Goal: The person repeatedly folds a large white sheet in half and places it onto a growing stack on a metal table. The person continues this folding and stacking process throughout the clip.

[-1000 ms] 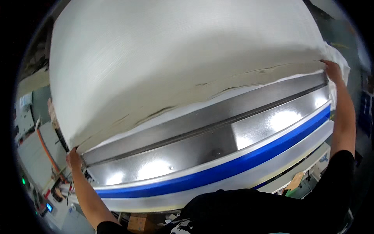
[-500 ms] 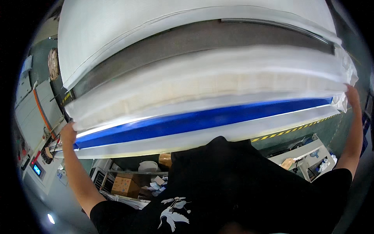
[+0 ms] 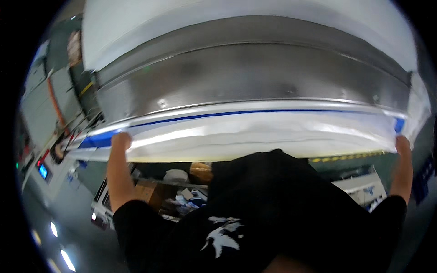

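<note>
White sheet (image 3: 259,132), one, along the front edge of the metal panel (image 3: 255,73), partly over a blue strip (image 3: 98,139), ends gripped in the closed fingers of left hand (image 3: 120,140) and right hand (image 3: 402,142); uneven pull could skew or crease it.

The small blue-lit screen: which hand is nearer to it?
Left. The left hand is to the right of the small blue-lit screen, at the left end of the white sheet; the right hand is far across, at the sheet's right end.
</note>
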Demonstrator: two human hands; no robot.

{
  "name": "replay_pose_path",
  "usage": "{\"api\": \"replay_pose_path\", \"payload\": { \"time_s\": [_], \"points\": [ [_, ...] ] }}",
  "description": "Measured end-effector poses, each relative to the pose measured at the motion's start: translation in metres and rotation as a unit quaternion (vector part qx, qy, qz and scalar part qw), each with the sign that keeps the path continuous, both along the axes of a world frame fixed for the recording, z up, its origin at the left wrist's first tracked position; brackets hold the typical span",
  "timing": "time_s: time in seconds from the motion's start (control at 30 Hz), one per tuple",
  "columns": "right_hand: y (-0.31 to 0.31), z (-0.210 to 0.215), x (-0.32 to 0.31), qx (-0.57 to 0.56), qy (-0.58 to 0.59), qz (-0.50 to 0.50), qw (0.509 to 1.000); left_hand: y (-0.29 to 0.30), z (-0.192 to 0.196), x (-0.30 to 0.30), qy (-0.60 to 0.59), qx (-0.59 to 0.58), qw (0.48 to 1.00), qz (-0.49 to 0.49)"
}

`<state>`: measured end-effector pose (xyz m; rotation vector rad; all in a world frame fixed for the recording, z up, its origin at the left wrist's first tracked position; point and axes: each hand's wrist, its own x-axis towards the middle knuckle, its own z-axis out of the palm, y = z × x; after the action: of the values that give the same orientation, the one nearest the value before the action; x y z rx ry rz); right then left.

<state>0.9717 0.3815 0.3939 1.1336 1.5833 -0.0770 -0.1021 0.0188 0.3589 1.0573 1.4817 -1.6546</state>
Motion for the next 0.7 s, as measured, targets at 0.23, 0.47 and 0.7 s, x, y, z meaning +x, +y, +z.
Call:
{"api": "replay_pose_path", "payload": {
  "time_s": [0.23,0.47,0.7],
  "points": [
    [-0.006,-0.019,0.065,0.005,0.109,-0.01,0.994,-0.029,0.024,-0.063,0.286,0.175,0.935,0.116],
    [-0.013,-0.057,-0.025,-0.079,0.01,-0.137,0.987,-0.074,0.005,-0.099,0.113,0.51,0.853,0.022],
    [-0.002,-0.019,-0.182,-0.216,0.063,-0.208,0.952,0.027,-0.014,0.051,0.091,0.533,0.825,0.168]
  ]
}}
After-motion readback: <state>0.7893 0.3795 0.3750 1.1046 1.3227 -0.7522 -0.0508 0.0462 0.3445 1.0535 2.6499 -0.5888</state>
